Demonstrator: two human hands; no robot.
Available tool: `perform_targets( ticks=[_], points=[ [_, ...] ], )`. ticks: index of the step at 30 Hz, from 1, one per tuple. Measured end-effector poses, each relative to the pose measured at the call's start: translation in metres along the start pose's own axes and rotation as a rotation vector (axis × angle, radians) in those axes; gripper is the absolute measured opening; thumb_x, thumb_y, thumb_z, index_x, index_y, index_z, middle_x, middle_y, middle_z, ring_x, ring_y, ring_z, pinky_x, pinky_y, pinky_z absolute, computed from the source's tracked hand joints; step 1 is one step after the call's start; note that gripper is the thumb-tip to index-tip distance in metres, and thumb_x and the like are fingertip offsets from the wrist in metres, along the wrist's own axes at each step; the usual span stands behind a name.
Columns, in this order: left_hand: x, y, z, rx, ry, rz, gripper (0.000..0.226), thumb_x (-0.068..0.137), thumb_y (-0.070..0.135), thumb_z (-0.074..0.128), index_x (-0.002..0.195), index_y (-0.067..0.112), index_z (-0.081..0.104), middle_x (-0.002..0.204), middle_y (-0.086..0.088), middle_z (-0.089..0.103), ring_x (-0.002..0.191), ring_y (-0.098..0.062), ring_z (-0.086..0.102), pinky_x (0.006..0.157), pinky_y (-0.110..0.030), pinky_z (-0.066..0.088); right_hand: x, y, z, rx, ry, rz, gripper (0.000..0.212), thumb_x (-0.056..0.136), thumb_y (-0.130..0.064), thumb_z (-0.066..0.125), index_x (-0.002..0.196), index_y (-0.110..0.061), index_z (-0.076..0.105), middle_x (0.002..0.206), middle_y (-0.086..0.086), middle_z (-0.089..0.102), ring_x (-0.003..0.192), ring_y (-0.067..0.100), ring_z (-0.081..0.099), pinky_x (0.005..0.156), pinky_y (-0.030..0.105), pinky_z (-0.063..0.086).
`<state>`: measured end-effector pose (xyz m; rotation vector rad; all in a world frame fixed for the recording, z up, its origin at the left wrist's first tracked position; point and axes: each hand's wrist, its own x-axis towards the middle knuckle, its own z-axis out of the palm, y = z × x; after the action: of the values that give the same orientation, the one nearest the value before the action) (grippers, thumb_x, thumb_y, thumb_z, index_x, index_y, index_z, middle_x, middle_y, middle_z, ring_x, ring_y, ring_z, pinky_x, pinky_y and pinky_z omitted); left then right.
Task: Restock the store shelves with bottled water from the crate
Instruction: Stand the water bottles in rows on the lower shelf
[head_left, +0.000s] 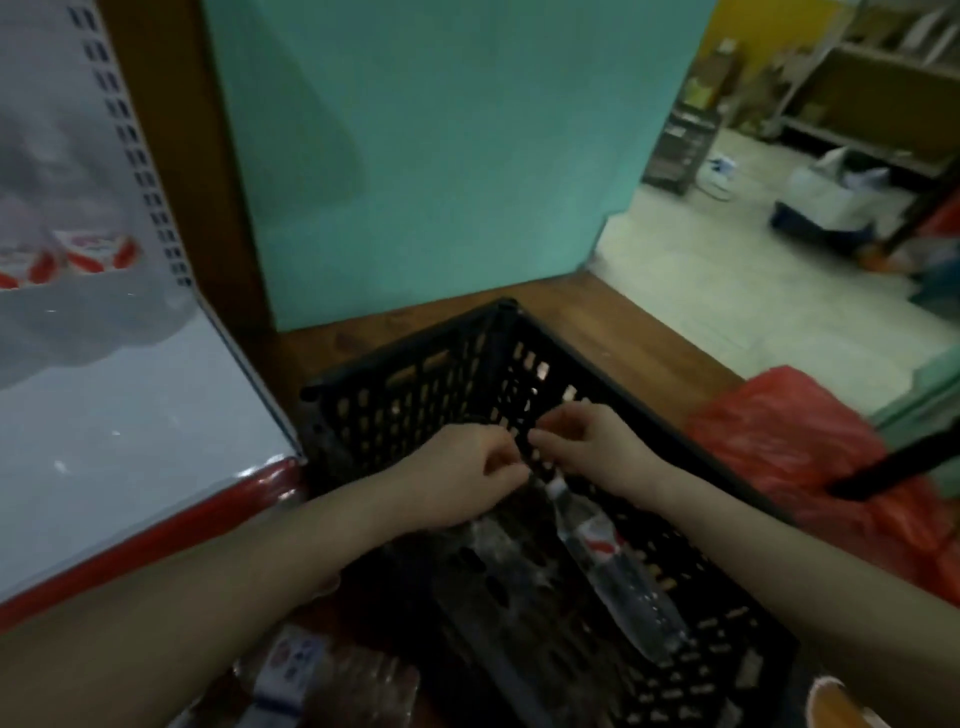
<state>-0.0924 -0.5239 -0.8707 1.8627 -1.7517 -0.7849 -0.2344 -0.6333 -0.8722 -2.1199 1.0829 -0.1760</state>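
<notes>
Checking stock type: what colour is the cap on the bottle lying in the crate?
White cap, best seen in the head view.

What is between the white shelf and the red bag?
In the head view, the black crate sits between the shelf and the red bag, with a water bottle lying inside.

We find a clear plastic water bottle (602, 556) lying in the black perforated plastic crate (395, 400) on the brown wooden floor (597, 322); the white metal shelf (130, 405) stands left of the crate, the red plastic bag (779, 441) right, the teal painted wall (441, 156) behind.
</notes>
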Motion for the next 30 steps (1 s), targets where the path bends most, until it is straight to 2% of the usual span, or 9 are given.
perform_targets(
  ticks=[3,5,7,10,15,21,25,28,30],
  points=[
    [0.018,0.011,0.029,0.091,-0.284,-0.070,0.031,0.093,0.034,0.052,0.115,0.014,0.060,0.106,-0.001,0.062,0.097,-0.015,0.059,0.083,-0.025,0.048,0.001,0.052,0.005,-0.361,-0.214,0.238,0.027,0.093,-0.033,0.054,0.070,-0.021,0.046,0.068,-0.005,0.049,0.057,0.005,0.046,0.047,0.015,0.031],
    [0.025,0.010,0.044,0.140,-0.413,-0.113,0.035,0.093,0.034,0.050,0.117,0.009,0.058,0.114,-0.006,0.062,0.104,-0.020,0.059,0.090,-0.030,0.049,0.003,0.078,0.017,-0.523,-0.322,0.363,0.025,0.095,-0.033,0.045,0.091,-0.012,0.057,0.088,0.004,0.058,0.075,0.017,0.056,0.059,0.021,0.039],
    [0.026,0.005,0.054,0.152,-0.449,-0.161,0.037,0.094,0.036,0.049,0.118,0.010,0.057,0.116,-0.007,0.061,0.105,-0.021,0.058,0.093,-0.035,0.048,0.006,0.101,0.031,-0.609,-0.385,0.433,0.035,0.094,-0.029,0.048,0.121,-0.007,0.053,0.117,0.011,0.058,0.102,0.028,0.056,0.078,0.032,0.043],
    [0.024,-0.005,0.063,0.128,-0.412,-0.226,0.035,0.092,0.037,0.050,0.114,0.010,0.058,0.111,-0.007,0.062,0.102,-0.021,0.059,0.092,-0.036,0.049,0.011,0.123,0.047,-0.570,-0.357,0.474,0.048,0.089,-0.028,0.058,0.132,-0.010,0.048,0.134,0.013,0.052,0.122,0.030,0.050,0.097,0.036,0.040],
    [0.022,-0.016,0.065,0.113,-0.382,-0.274,0.026,0.091,0.039,0.051,0.099,0.015,0.060,0.108,-0.006,0.063,0.100,-0.021,0.060,0.090,-0.035,0.048,0.020,0.131,0.067,-0.552,-0.185,0.575,0.043,0.100,-0.029,0.034,0.137,-0.008,0.037,0.135,0.015,0.048,0.120,0.031,0.050,0.085,0.036,0.042],
    [0.024,-0.016,0.061,0.066,-0.261,-0.290,0.037,0.092,0.036,0.052,0.118,0.010,0.056,0.117,-0.007,0.058,0.105,-0.021,0.057,0.086,-0.029,0.047,0.019,0.146,0.085,-0.523,-0.053,0.625,0.047,0.099,-0.019,0.043,0.140,-0.005,0.025,0.138,0.020,0.038,0.120,0.034,0.048,0.097,0.041,0.045],
    [0.026,-0.017,0.057,0.017,-0.125,-0.286,0.036,0.094,0.031,0.051,0.121,0.008,0.054,0.113,-0.007,0.059,0.097,-0.018,0.057,0.080,-0.026,0.047,0.019,0.132,0.081,-0.449,-0.133,0.561,0.063,0.091,-0.021,0.057,0.142,-0.008,0.021,0.140,0.019,0.035,0.123,0.035,0.045,0.096,0.041,0.043],
    [0.024,-0.018,0.046,-0.039,-0.016,-0.272,0.032,0.093,0.029,0.053,0.117,0.007,0.054,0.085,0.005,0.055,0.071,-0.005,0.050,0.057,-0.016,0.040,0.022,0.116,0.077,-0.360,-0.115,0.409,0.060,0.088,-0.028,0.061,0.133,-0.007,0.029,0.128,0.016,0.047,0.112,0.030,0.053,0.087,0.038,0.049],
    [0.021,-0.020,0.036,-0.065,0.037,-0.265,0.034,0.092,0.029,0.055,0.116,0.006,0.053,0.076,0.009,0.046,0.066,-0.003,0.045,0.050,-0.014,0.034,0.023,0.095,0.070,-0.231,-0.047,0.297,0.048,0.085,-0.028,0.065,0.121,-0.009,0.039,0.107,0.006,0.055,0.090,0.017,0.057,0.067,0.022,0.048]
  ],
)
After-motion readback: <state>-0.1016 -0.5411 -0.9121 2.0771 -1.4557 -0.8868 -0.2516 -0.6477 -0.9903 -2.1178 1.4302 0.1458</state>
